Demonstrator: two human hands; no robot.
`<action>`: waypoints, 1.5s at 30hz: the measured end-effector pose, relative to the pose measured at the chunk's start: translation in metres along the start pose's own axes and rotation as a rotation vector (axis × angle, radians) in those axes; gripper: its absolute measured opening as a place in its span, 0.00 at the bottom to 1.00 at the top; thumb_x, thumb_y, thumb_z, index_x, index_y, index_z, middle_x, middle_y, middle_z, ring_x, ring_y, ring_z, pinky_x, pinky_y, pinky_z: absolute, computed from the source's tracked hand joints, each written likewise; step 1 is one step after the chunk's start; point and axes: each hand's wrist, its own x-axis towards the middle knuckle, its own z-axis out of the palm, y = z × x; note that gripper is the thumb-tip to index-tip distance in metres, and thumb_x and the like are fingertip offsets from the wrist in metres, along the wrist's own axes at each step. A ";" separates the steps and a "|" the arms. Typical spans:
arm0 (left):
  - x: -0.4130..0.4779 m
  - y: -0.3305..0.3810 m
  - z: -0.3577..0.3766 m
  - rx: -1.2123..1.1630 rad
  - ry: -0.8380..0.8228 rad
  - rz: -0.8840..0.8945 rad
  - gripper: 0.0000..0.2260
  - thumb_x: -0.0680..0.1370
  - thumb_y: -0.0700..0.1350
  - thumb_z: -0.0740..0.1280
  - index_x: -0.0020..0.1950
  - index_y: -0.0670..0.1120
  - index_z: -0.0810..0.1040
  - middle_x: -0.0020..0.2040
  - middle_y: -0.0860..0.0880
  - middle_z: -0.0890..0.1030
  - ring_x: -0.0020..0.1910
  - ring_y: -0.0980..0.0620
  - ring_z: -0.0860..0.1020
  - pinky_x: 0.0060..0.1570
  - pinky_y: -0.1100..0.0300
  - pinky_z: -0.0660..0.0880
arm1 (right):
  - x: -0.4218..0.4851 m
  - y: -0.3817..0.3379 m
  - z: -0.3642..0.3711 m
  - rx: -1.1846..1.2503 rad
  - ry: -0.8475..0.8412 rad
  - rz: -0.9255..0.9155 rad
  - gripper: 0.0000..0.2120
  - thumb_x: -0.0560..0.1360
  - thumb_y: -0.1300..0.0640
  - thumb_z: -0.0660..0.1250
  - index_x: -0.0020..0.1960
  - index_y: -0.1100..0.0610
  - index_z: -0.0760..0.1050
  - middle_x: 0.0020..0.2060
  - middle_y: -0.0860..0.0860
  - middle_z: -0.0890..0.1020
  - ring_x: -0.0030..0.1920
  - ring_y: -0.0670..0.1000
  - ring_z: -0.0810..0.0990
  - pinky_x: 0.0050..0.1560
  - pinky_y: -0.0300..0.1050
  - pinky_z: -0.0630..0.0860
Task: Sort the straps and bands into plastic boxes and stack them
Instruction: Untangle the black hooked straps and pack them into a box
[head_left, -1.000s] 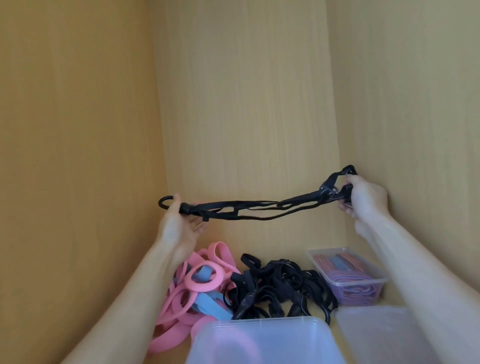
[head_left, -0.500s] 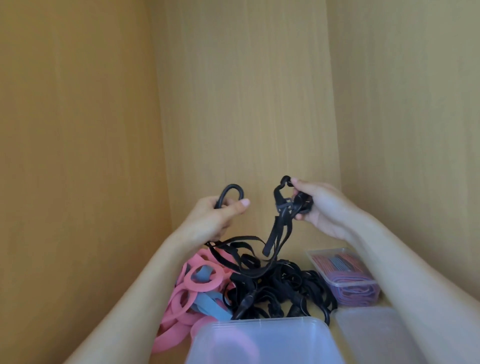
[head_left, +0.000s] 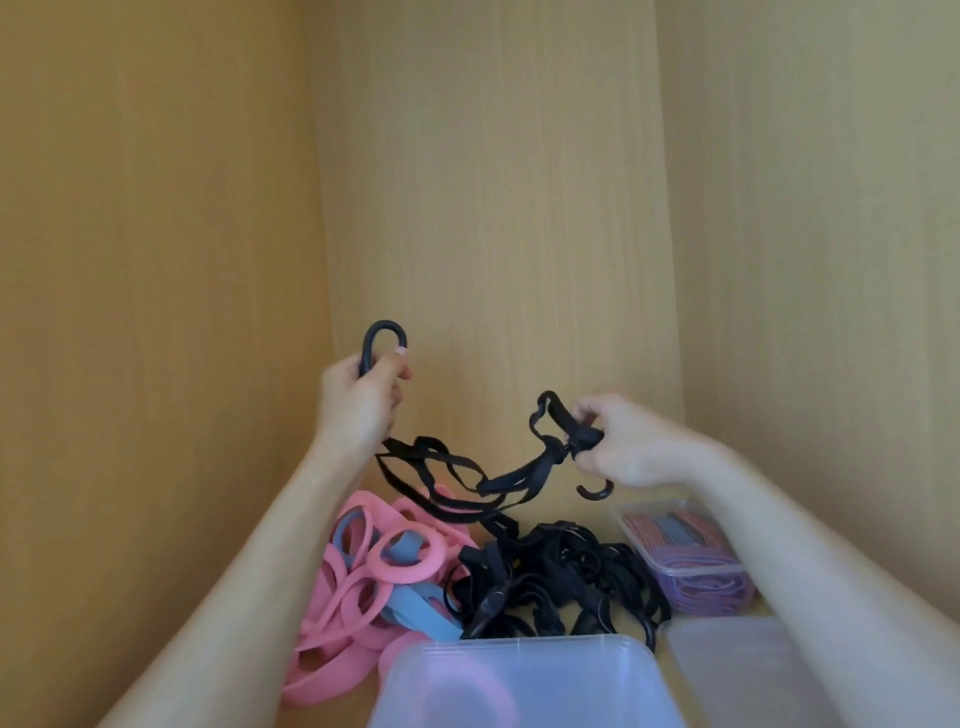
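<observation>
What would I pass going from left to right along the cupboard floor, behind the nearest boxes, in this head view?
pile of pink and blue bands → pile of black straps → small clear box of purple and red bands

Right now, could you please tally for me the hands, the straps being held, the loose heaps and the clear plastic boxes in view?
Hands: 2, the left hand and the right hand.
Held straps: 1, the black strap, gripped at both ends.
Loose heaps: 2, the pink heap and the black heap.
Plastic boxes: 3, the small box, the front box and the corner box, which may be only a lid.
Total: 8
</observation>
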 end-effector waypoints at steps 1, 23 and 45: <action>0.002 0.002 -0.004 -0.006 0.049 0.008 0.09 0.82 0.45 0.63 0.43 0.45 0.76 0.27 0.54 0.68 0.23 0.56 0.63 0.23 0.65 0.60 | 0.000 0.005 0.000 -0.043 0.004 0.009 0.05 0.72 0.65 0.68 0.48 0.62 0.76 0.50 0.58 0.78 0.39 0.53 0.72 0.38 0.46 0.68; 0.011 0.036 -0.034 -1.014 0.059 -0.118 0.13 0.81 0.43 0.54 0.39 0.45 0.70 0.30 0.52 0.63 0.25 0.55 0.61 0.27 0.63 0.62 | 0.016 0.093 -0.002 0.327 0.534 0.405 0.04 0.75 0.57 0.74 0.44 0.55 0.80 0.45 0.52 0.83 0.41 0.58 0.84 0.47 0.51 0.82; 0.012 0.008 -0.019 0.791 -0.568 -0.253 0.13 0.82 0.38 0.54 0.65 0.43 0.69 0.32 0.42 0.84 0.24 0.48 0.78 0.29 0.61 0.72 | 0.009 0.032 -0.039 1.763 0.372 0.066 0.11 0.85 0.56 0.56 0.59 0.61 0.73 0.55 0.62 0.85 0.59 0.60 0.83 0.61 0.57 0.77</action>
